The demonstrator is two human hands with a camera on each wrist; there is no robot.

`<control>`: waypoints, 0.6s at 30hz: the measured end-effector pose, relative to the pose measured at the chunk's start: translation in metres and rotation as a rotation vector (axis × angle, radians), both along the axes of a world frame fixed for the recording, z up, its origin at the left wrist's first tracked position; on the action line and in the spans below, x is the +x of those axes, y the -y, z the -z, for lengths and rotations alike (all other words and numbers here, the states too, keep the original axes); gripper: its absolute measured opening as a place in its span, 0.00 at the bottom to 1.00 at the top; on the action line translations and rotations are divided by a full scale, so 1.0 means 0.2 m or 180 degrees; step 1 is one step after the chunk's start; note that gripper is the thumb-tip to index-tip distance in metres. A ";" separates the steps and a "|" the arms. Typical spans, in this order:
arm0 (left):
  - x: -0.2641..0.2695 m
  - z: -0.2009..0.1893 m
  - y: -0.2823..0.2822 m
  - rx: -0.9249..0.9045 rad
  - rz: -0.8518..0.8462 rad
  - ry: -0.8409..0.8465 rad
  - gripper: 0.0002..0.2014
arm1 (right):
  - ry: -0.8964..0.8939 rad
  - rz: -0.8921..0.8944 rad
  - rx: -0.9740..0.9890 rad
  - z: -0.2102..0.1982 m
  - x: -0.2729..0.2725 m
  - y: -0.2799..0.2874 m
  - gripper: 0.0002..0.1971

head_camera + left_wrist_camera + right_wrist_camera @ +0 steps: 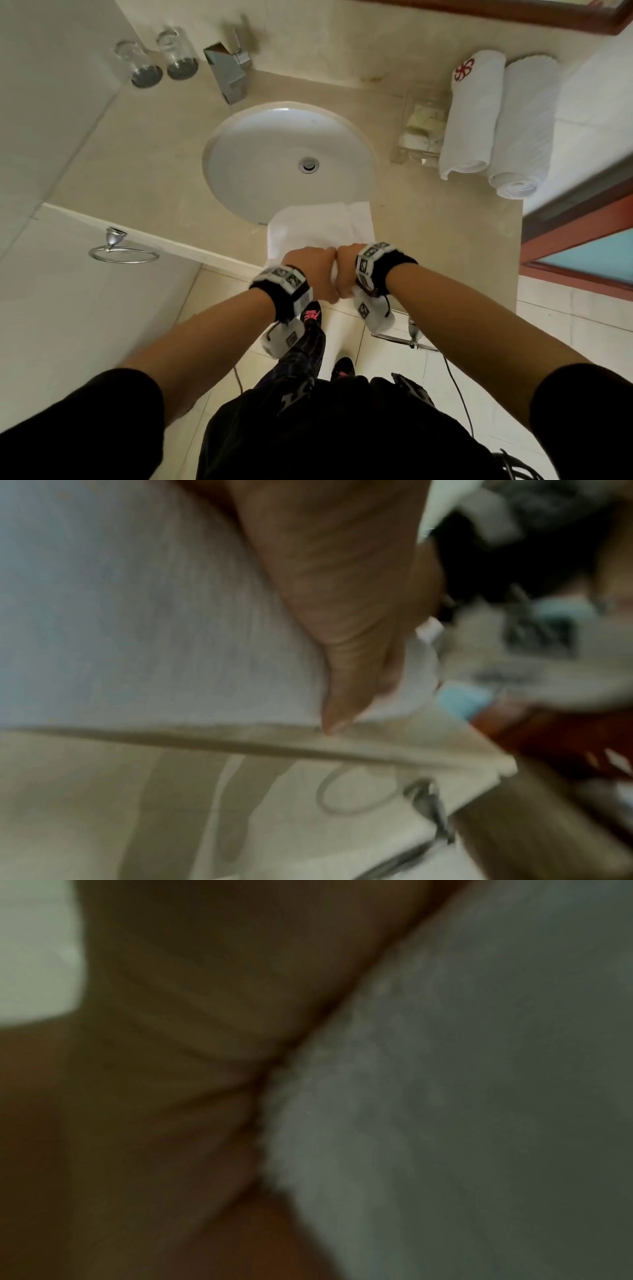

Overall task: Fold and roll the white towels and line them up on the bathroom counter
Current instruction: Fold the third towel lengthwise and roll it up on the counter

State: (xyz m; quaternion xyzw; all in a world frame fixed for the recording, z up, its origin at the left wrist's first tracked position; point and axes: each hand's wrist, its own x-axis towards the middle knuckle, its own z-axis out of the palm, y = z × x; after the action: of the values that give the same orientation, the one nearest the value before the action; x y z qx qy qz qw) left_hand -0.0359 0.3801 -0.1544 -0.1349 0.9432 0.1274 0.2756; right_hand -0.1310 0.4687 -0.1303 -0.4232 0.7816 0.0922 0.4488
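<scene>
Lying flat at the counter's front edge, just below the sink in the centre of the head view, the white towel hangs over the edge toward the floor. The left hand and right hand sit side by side on it, knuckles touching, fingers curled down onto the cloth; whether they pinch it cannot be determined. The left wrist view shows the thumb pressed against the white fabric. Two rolled towels lie touching at upper right, beside a clear tray. Two glasses stand at upper left near the faucet.
</scene>
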 end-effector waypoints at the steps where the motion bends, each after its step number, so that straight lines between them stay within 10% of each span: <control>1: 0.02 0.00 -0.02 -0.0297 0.0219 -0.0235 0.28 | 0.0248 0.0120 0.0072 0.02 -0.02 0.01 0.14; 6: 0.03 -0.01 -0.01 -0.0098 0.0085 -0.0128 0.26 | 0.0624 0.0437 0.0192 0.00 -0.01 0.02 0.14; 11: -0.05 -0.06 0.07 0.0490 -0.0157 0.0420 0.15 | -0.1151 -0.0270 -0.0586 0.00 0.14 -0.02 0.26; 18: 0.00 -0.02 -0.03 0.0039 -0.0034 0.0038 0.29 | -0.0503 -0.0201 -0.0084 -0.04 0.05 -0.02 0.20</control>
State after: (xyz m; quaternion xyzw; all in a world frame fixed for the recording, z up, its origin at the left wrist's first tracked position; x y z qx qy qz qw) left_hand -0.0364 0.3856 -0.1502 -0.1390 0.9400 0.1338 0.2813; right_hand -0.1208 0.4730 -0.1227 -0.4450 0.8020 0.1290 0.3770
